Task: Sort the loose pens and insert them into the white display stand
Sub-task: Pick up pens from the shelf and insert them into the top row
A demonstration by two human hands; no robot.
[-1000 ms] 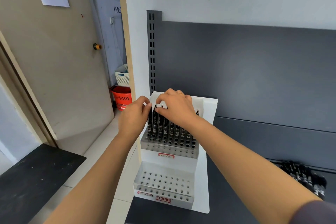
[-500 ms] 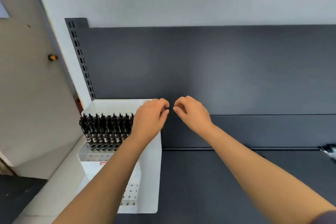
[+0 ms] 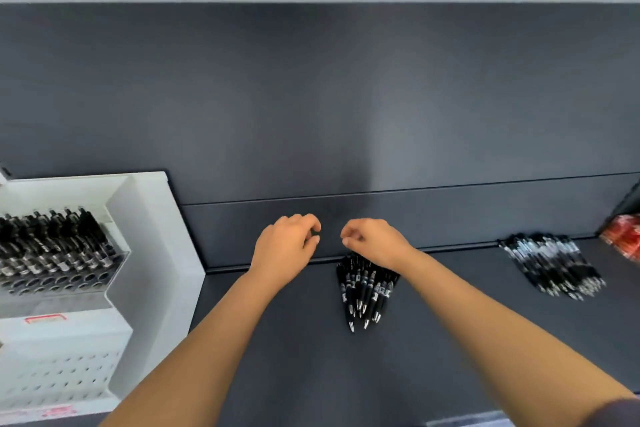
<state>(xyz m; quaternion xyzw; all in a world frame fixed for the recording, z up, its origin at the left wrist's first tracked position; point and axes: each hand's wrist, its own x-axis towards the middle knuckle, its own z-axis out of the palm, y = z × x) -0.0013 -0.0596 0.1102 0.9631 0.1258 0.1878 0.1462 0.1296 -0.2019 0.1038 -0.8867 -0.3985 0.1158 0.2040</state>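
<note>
A red packet [image 3: 623, 241] lies at the dark shelf's [image 3: 311, 374] far right edge.

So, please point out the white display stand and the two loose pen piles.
white display stand [image 3: 152, 236], head view, its right side wall.
near pen pile [image 3: 363, 288], head view, middle of the barrels.
far pen pile [image 3: 554, 267], head view, middle of the pile.
</note>
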